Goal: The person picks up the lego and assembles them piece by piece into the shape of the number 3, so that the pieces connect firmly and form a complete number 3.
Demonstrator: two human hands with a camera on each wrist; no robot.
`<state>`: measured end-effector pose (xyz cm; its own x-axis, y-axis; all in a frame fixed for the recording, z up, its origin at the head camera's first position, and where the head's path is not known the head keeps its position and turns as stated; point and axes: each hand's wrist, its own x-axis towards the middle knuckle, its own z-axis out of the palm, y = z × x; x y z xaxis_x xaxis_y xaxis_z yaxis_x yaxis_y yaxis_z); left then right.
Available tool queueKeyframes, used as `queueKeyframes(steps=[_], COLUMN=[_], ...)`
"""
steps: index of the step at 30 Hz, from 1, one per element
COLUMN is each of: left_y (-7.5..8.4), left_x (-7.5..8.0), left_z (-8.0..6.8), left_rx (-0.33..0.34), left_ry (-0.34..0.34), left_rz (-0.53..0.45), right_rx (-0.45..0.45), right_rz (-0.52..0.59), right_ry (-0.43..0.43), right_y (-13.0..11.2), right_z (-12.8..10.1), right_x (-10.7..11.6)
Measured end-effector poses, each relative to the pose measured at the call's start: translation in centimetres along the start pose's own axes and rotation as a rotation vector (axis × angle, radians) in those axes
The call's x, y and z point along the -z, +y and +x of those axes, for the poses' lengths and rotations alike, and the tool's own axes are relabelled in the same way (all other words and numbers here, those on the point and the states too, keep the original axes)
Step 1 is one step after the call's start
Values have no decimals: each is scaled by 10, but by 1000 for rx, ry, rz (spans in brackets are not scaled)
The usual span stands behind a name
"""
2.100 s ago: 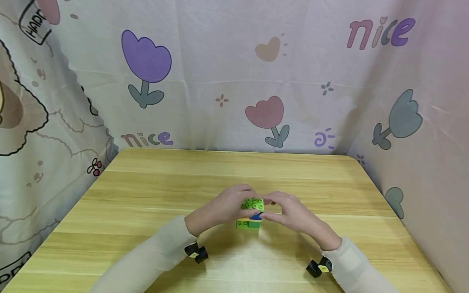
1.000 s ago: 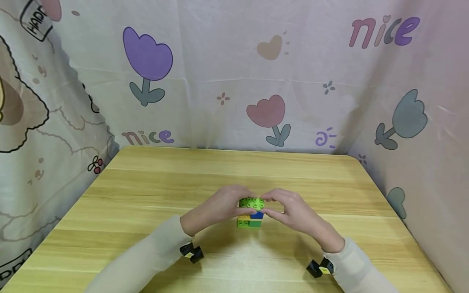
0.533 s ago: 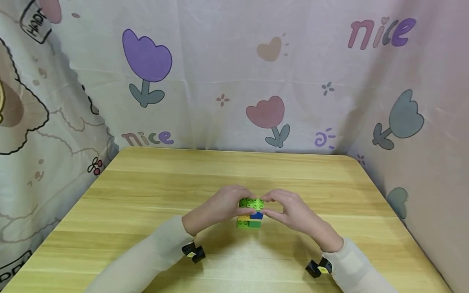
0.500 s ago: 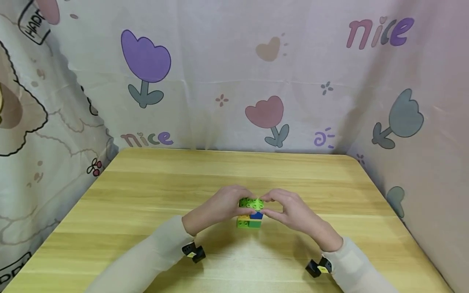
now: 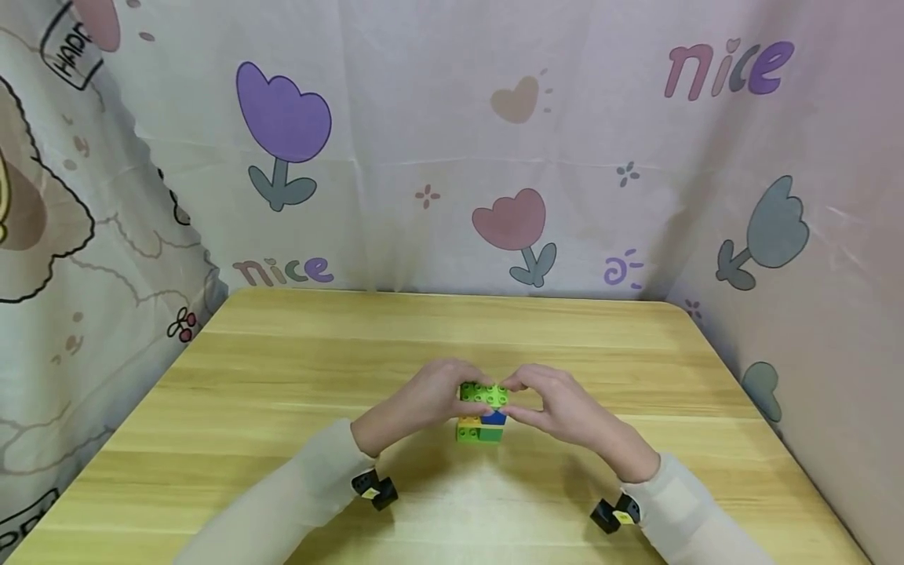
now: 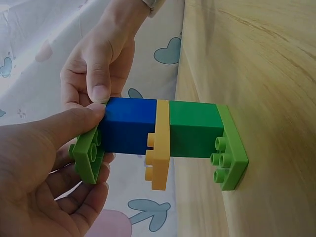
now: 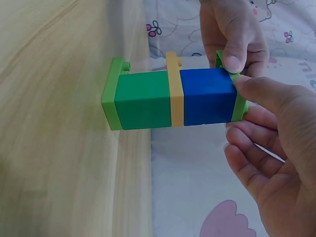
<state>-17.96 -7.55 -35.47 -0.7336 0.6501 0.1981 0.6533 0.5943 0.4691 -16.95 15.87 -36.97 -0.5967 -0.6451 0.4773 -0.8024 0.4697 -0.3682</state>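
The block tower (image 5: 482, 413) stood upright on the table (image 5: 282, 408), near the middle, with its long axis vertical. From the bottom it had a light green plate, a green block, a yellow plate, a blue block (image 6: 127, 125) and a light green top plate (image 5: 484, 392). The left hand (image 5: 417, 404) pinched the top plate from the left side, and the right hand (image 5: 565, 412) pinched it from the right. Both hands were equally near. The far side of the tower was hidden, and the fingers covered the edges of the top plate. A flowered curtain (image 5: 452, 141) hung behind.
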Motion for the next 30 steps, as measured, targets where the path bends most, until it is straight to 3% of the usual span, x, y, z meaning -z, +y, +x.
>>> queueKeyframes(steps=[10, 20, 30], left_y=[-8, -18, -29], left_x=[0, -5, -10], left_z=[-8, -20, -31], left_rx=[-18, 35, 38], left_ry=[-27, 0, 83], left_rz=[-10, -69, -153], right_rx=[-20, -47, -81], right_rz=[-48, 40, 154], right_ry=[-10, -2, 12], right_y=[-4, 1, 5], right_z=[0, -9, -18], right_x=[1, -8, -23])
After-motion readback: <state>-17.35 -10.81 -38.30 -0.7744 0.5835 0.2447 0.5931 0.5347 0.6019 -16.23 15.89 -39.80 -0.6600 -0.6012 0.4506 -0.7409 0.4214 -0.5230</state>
